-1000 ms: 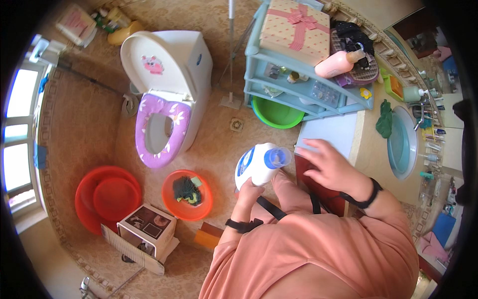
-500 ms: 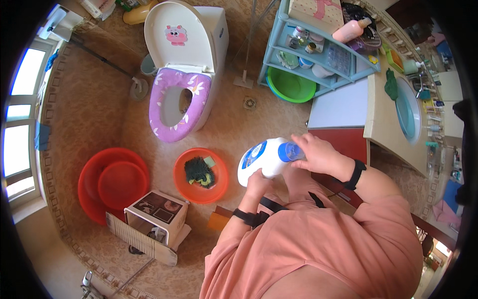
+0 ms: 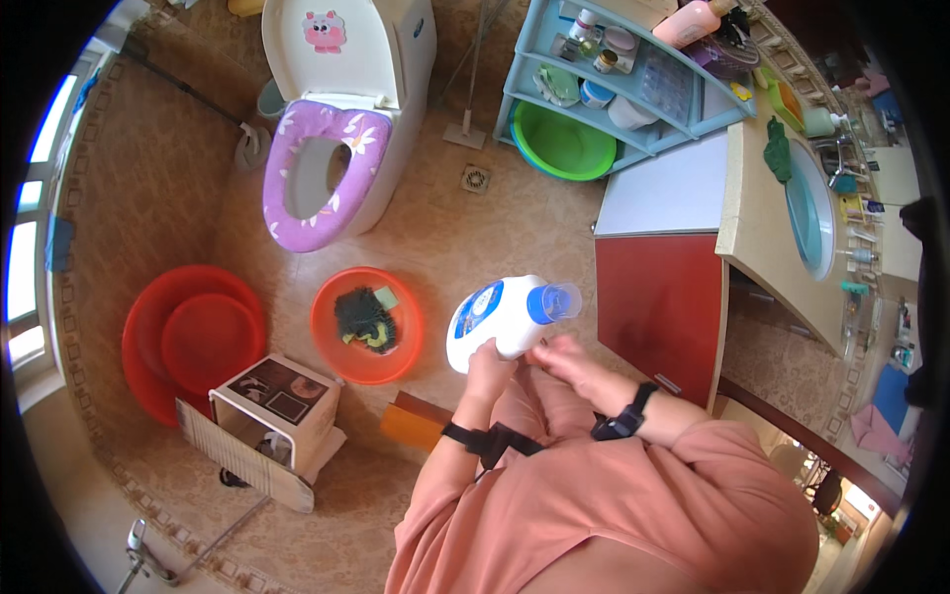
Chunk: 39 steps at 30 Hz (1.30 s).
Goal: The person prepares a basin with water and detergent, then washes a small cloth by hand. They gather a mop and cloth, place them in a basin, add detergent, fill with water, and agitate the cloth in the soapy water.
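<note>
A white detergent bottle (image 3: 495, 322) with a blue label lies tilted over my lap, its blue cap (image 3: 554, 303) pointing right. My left hand (image 3: 488, 372) is closed around the side of the bottle nearest me. My right hand (image 3: 572, 362) is just below the cap, beside the bottle's lower right side. Its fingers are blurred and partly overlapped, so I cannot make out whether they touch the bottle. Left of the bottle, an orange basin (image 3: 401, 368) on the floor holds a dark green cloth (image 3: 364, 319) and a small pale green piece.
Two nested red basins (image 3: 148, 297) stand at the left, by a white bin (image 3: 322, 398). A toilet with a purple seat cover (image 3: 289, 220) is ahead. Blue shelves (image 3: 633, 148) hold toiletries and green basins (image 3: 564, 144). A red cabinet door (image 3: 658, 307) is at the right.
My right hand has let go of the cap and dropped down toward the bottle's underside. The bottle stays in my left hand. The whole view has shifted slightly.
</note>
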{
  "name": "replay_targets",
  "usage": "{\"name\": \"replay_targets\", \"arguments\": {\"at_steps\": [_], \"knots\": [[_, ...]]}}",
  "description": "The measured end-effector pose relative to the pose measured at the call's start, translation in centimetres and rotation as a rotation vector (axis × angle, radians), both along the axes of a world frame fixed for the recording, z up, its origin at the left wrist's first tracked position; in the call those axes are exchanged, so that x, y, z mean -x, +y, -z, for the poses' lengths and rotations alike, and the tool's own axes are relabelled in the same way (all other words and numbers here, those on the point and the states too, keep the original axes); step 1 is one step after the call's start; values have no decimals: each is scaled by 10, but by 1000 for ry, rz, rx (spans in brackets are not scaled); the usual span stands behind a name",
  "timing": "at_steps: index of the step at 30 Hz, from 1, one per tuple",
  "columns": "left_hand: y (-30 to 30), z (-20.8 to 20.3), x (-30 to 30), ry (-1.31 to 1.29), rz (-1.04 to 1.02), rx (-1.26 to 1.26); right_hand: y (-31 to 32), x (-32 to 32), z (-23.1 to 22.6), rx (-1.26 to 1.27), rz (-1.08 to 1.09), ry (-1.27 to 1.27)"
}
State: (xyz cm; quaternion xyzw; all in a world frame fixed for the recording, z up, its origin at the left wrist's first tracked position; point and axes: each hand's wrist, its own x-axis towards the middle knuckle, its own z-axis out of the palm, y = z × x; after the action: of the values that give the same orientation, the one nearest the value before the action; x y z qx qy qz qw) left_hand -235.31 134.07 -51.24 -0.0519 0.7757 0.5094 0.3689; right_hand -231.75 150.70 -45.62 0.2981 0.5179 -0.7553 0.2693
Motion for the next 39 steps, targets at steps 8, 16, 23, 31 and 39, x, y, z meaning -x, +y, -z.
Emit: {"name": "replay_targets", "arguments": {"at_steps": [8, 16, 23, 31, 39], "knots": [[44, 46, -28, -124, 4, -3, -14, -12, 77, 416, 408, -260], [70, 87, -3, 183, 116, -27, 36, 44, 144, 59, 343, -250], [62, 154, -12, 35, -7, 80, 104, 110, 297, -187, 255, -319], [74, 240, -48, -204, -194, 53, 160, 170, 453, -401, 283, -269], [111, 271, -49, -113, -229, 16, 197, 174, 524, -243, 189, -153]]}}
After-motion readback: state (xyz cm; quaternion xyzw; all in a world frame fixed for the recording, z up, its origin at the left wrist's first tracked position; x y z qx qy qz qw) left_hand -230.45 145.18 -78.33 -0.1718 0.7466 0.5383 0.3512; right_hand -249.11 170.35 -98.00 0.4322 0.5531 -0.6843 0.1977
